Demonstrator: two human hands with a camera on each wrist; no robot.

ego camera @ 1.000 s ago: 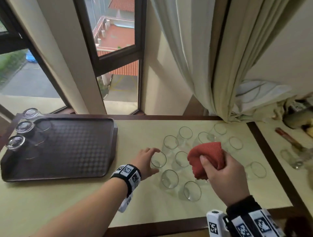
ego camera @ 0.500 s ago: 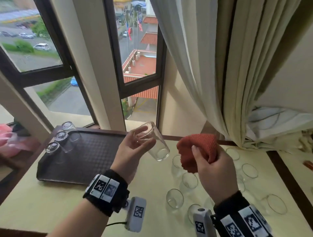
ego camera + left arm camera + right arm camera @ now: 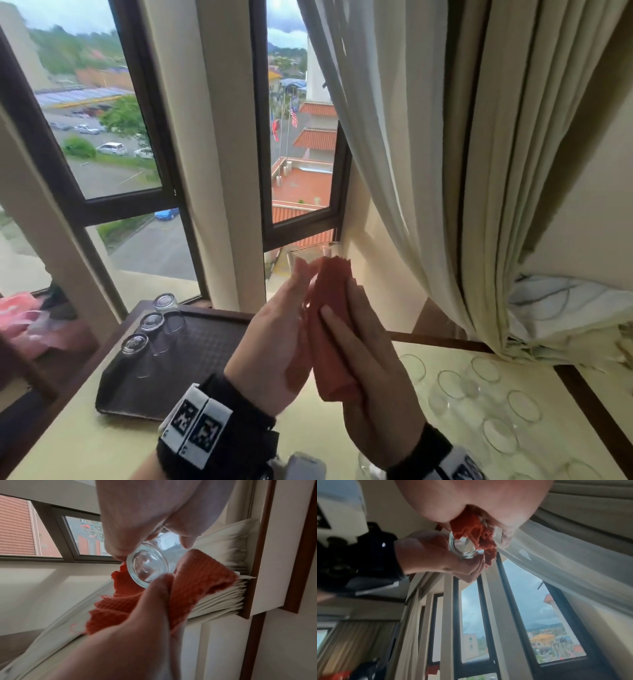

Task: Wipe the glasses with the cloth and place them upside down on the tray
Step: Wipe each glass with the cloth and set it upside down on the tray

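My left hand (image 3: 301, 274) grips a clear glass (image 3: 313, 251) and holds it up in front of the window, mouth upward. Its thick base (image 3: 147, 566) faces the left wrist camera, with my left fingers (image 3: 116, 553) curled round the wall. My right hand (image 3: 359, 346) holds the red cloth (image 3: 334, 325) wrapped against the side of the glass, thumb on top of the cloth (image 3: 202, 574). In the right wrist view the cloth (image 3: 476, 534) covers part of the glass (image 3: 462, 550). The dark tray (image 3: 212, 346) lies at the left of the table with three glasses (image 3: 150, 322) upside down along its left edge.
Several upright glasses (image 3: 452, 383) stand on the table at the right, below my right hand. A pale curtain (image 3: 428, 171) hangs just right of the raised glass. The window frame (image 3: 301, 222) is close behind. Pink fabric (image 3: 20, 318) lies off the table's left.
My left hand picked a glass off the table and raised it to window height. My right hand brought the cloth onto the glass. The head view tilted up.
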